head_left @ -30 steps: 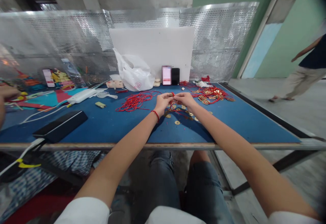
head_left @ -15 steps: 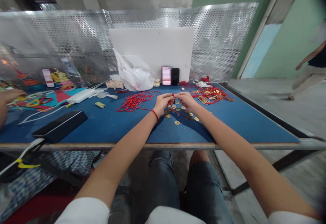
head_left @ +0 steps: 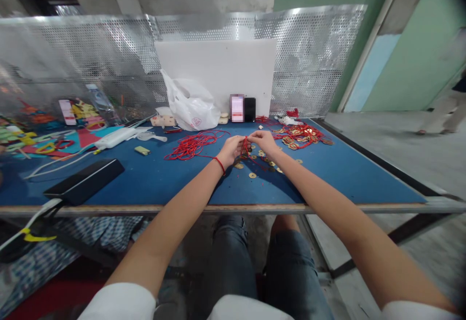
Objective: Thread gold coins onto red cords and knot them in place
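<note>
1. The left hand (head_left: 230, 151) and right hand (head_left: 264, 141) each have their grip closed, pinching a red cord (head_left: 245, 146) held up just above the bench (head_left: 345, 179) (probably to keep it clear of the coins).
2. Loose brass coins (head_left: 252, 175) lie just below the hands, with open blue surface to the right, up to the edge.

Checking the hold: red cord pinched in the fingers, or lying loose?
In hand: the red cord is pinched between the fingers of the left hand and the right hand.
</note>
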Demonstrator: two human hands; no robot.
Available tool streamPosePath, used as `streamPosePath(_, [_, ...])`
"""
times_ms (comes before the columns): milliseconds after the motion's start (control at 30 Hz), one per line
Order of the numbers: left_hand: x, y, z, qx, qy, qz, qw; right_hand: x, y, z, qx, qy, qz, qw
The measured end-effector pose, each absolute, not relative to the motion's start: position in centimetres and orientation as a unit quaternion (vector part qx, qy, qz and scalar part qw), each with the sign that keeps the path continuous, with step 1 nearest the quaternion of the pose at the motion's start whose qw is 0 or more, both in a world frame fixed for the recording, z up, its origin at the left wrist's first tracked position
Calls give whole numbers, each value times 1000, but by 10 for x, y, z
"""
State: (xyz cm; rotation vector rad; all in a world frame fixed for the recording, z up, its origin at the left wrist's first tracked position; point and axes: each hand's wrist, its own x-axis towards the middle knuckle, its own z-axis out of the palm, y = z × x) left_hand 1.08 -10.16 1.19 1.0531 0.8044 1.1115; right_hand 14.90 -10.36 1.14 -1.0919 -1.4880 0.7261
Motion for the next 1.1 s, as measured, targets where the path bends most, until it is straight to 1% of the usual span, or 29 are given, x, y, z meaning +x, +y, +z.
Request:
streamPosePath(133, [9, -102, 11, 454, 336, 489, 665, 149, -104, 11, -455, -637, 284, 553])
streamPosePath(300, [8, -101, 10, 450, 345, 499, 655, 146, -104, 9, -445, -633, 304, 555])
streamPosePath(367, [8, -99, 9, 437, 341, 507, 660, 146, -105, 10, -440, -644, 293, 552])
streamPosePath(433, [8, -97, 8, 422, 336, 507, 673, 147, -107, 11, -446, -670, 248, 539])
streamPosePath(567, [8, -95, 6, 400, 340, 489, 696, 150, -115, 17, -489, -725, 92, 476])
streamPosePath(700, [8, -97, 8, 375, 348, 523, 682, 148, -126, 22, -549, -722, -23, 420])
streamPosePath(767, [9, -98, 10, 356, 355, 543, 673, 145, -129, 23, -552, -730, -60, 398])
streamPosePath(833, [9, -98, 11, 340, 359, 553, 670, 142, -131, 23, -522, -762, -85, 374])
streamPosePath(967, [9, -98, 12, 336, 351, 555, 675, 139, -135, 22, -477, -811, -92, 325])
streamPosePath(1033, [9, -98, 12, 346, 348, 551, 675, 138, -135, 21, -471, -810, -78, 339])
streamPosePath(1100, [9, -98, 12, 355, 344, 548, 674, 138, -131, 19, -466, -791, -52, 393])
